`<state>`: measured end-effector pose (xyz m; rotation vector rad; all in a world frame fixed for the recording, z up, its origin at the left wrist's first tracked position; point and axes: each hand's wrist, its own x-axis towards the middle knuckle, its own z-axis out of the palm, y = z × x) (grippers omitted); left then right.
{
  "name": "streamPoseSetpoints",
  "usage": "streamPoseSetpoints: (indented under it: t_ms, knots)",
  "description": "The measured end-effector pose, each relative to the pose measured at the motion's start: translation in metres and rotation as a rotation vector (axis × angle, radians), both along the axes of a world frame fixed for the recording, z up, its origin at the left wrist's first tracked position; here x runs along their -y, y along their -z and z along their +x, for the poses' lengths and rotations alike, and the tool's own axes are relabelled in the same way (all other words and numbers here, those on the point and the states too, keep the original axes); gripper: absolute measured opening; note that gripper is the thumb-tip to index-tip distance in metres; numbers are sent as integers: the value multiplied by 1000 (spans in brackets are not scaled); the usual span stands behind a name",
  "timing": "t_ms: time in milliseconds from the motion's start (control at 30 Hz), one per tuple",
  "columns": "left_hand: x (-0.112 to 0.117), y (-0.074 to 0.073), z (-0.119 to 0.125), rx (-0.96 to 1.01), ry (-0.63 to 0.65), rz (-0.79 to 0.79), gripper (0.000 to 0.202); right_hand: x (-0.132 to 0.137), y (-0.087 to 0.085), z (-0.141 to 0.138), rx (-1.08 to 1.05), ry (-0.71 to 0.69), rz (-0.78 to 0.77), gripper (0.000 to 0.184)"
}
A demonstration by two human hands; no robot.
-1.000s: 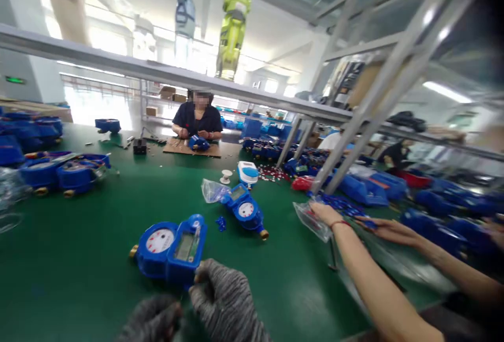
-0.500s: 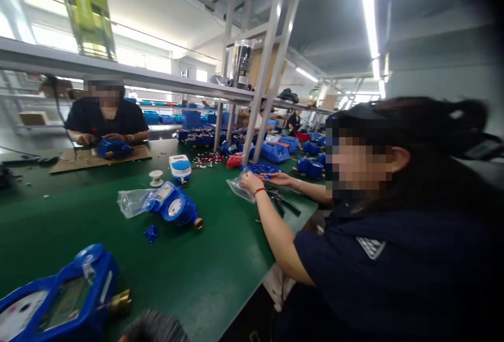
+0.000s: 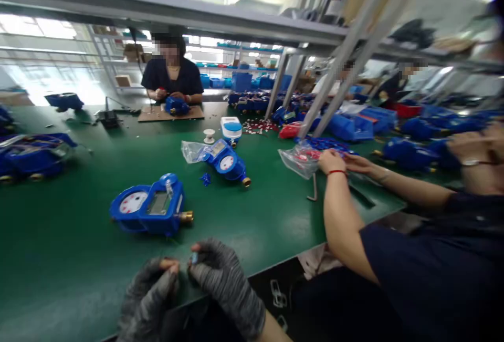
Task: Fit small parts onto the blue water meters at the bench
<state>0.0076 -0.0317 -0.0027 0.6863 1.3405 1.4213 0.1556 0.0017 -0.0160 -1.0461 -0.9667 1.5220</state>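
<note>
Swinging back from the seated co-worker at the right, the view again takes in the green table and both gloved hands near its front edge. Just beyond them lies the blue water meter, dial up, long axis left to right, its brass end pointing right; neither hand touches it. The left hand and right hand meet fingertip to fingertip, pinching a tiny bluish piece too blurred to identify.
</note>
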Motion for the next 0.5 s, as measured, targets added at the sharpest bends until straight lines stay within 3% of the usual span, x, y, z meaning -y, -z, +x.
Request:
streamPoseSetpoints:
  t_ms: [133, 500]
  knots:
    - [-4, -8, -2, -63, -36, -13, 39, -2, -3, -6, -113, -9, -82, 35]
    - [-8, -1, -11, -239, -30, 94, 27, -1, 4, -7, -68, -21, -7, 29]
